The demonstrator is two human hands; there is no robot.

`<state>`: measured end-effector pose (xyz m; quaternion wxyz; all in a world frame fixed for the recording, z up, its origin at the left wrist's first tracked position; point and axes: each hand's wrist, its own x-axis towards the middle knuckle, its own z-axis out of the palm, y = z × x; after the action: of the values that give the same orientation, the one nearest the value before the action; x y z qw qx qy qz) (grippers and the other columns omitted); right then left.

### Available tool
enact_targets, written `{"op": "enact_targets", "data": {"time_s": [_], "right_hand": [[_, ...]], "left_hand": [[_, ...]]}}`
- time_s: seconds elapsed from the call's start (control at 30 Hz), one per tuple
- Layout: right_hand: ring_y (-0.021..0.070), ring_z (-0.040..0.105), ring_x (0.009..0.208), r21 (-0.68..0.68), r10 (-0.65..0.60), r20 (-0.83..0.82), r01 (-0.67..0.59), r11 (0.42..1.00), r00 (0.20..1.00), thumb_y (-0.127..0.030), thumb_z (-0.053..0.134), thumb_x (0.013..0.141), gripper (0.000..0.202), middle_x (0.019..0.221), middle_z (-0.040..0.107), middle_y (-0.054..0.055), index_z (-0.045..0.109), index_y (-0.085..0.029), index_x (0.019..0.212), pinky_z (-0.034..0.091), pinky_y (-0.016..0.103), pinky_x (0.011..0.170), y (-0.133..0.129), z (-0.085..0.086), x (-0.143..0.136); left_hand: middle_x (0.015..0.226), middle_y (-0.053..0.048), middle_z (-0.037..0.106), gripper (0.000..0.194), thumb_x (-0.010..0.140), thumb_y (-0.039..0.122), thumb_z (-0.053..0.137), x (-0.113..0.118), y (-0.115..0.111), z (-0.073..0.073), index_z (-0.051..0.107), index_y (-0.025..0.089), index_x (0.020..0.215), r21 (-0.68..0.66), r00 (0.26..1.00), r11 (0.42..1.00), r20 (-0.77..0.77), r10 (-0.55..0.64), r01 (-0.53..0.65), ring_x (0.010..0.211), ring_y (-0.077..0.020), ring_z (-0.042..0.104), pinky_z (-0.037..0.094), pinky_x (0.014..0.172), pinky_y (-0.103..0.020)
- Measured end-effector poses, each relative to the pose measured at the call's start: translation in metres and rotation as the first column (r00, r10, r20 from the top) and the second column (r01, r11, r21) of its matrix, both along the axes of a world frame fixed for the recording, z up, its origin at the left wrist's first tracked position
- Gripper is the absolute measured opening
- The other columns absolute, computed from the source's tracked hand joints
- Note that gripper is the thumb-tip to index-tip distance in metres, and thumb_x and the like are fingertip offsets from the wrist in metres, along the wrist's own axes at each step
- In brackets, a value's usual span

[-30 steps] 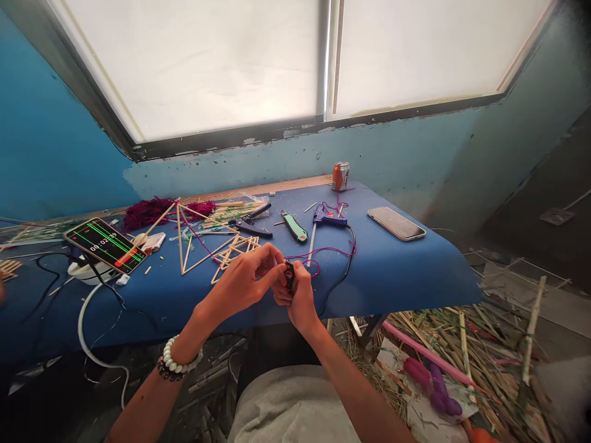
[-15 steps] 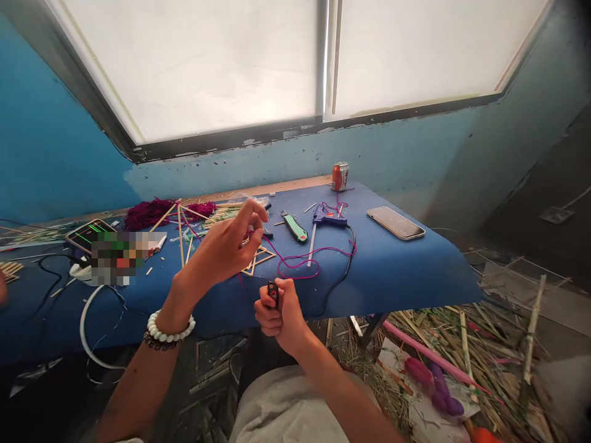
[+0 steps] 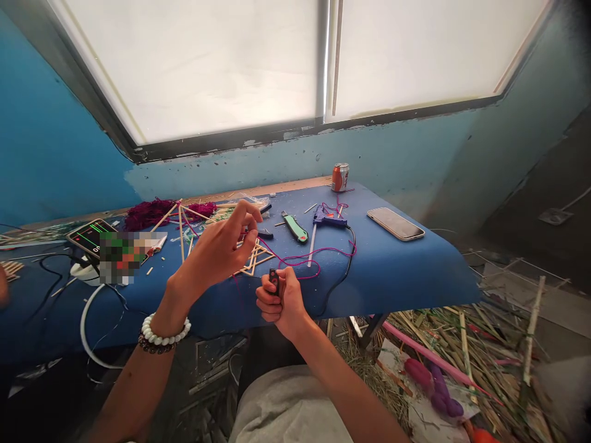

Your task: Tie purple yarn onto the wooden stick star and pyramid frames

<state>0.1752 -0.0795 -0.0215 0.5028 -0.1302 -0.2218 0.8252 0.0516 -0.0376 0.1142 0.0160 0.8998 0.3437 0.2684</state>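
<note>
My left hand (image 3: 221,246), with beaded bracelets at the wrist, is raised over the table with its fingers curled. Magenta thread (image 3: 295,253) runs from it across the cloth; the grip itself is partly hidden. Just off the table's front edge, my right hand (image 3: 282,301) is closed round a small black lighter (image 3: 274,282), thumb close to its top. Behind my left hand lies a flat frame of thin sticks (image 3: 256,258). Farther left stands a stick pyramid (image 3: 180,224). A green utility knife (image 3: 294,227) and a blue glue gun (image 3: 329,217) lie beyond my hands.
A phone (image 3: 396,223) and a drink can (image 3: 340,177) are on the right of the blue table (image 3: 392,277). Dark magenta yarn (image 3: 150,214) is heaped at the back left. A lit screen (image 3: 91,235) stands left. Cut stalks (image 3: 443,335) litter the floor. Another person's hand (image 3: 4,289) shows at the left edge.
My left hand has shifted a little to the left, its fingers still curled. My right hand has risen slightly, and the lighter now points more upright.
</note>
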Motion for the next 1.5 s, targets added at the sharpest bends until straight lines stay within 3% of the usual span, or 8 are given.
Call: {"op": "enact_targets", "data": {"time_s": [0.57, 1.5], "right_hand": [[0.0077, 0.004, 0.04, 0.01, -0.011, -0.011, 0.011, 1.0, 1.0, -0.039, 0.033, 0.084, 0.034, 0.046, 0.018, -0.008, 0.038, -0.021, 0.055, 0.011, 0.015, 0.031, 0.0072, 0.0077, 0.0051], [0.0065, 0.005, 0.041, 0.046, -0.011, -0.009, 0.011, 0.999, 1.0, -0.044, 0.041, 0.088, 0.035, 0.048, 0.02, -0.01, 0.038, -0.021, 0.062, 0.01, 0.014, 0.033, 0.0061, 0.0068, 0.005]], "left_hand": [[0.081, 0.005, 0.055, 0.019, 0.096, 0.022, 0.045, -0.006, 0.0025, -0.0043, 0.035, 0.025, 0.112, 0.006, 1.0, 1.0, -0.004, -0.005, 0.005, 0.055, -0.0082, 0.045, 0.037, 0.057, -0.024], [0.081, 0.005, 0.057, 0.019, 0.096, 0.021, 0.045, -0.0101, 0.0011, -0.0043, 0.034, 0.025, 0.111, 0.015, 1.0, 1.0, -0.026, 0.017, -0.017, 0.05, -0.0071, 0.042, 0.034, 0.054, -0.023]]}}
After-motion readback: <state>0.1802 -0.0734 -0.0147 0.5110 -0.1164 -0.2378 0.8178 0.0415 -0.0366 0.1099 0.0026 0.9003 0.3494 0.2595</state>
